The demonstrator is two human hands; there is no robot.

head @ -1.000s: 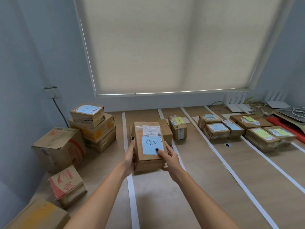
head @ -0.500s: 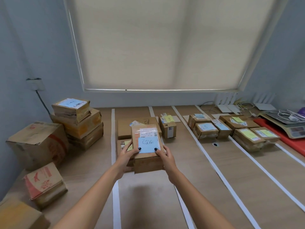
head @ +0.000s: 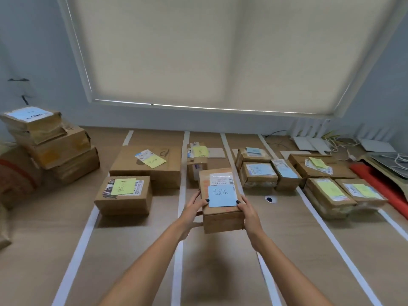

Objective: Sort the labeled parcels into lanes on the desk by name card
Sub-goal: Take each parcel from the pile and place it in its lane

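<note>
Since the earlier frames the view has swung right along the worktop [head: 298, 250], and the held parcel [head: 220, 208] now sits over the lane between the 2nd and 3rd white tape strips rather than beside the left-hand stacks. Left hand [head: 194, 207] grips the parcel's left side, fingers wrapped under and thumb on top; right hand [head: 248, 212] grips the right side in the same way, thumb pressing the corner of the blue name card [head: 222, 196]. That 2-sided hold keeps the top face level and the card readable, which suits checking the name before release. A shadow on the worktop below suggests the parcel is raised, not yet set down. At the far end of this lane stands a small parcel with a yellow note [head: 197, 161], so the held parcel appears bound for the space in front of it. To the left, the adjoining lane holds a large flat box [head: 146, 167] and a smaller box [head: 123, 195] in front of it, both with yellow notes. To the right, a cluster of parcels with blue cards [head: 259, 174] occupies the next lane. An unsorted stack [head: 50, 144] stands at the left wall. Handwriting on the cards is too small to read.
</note>
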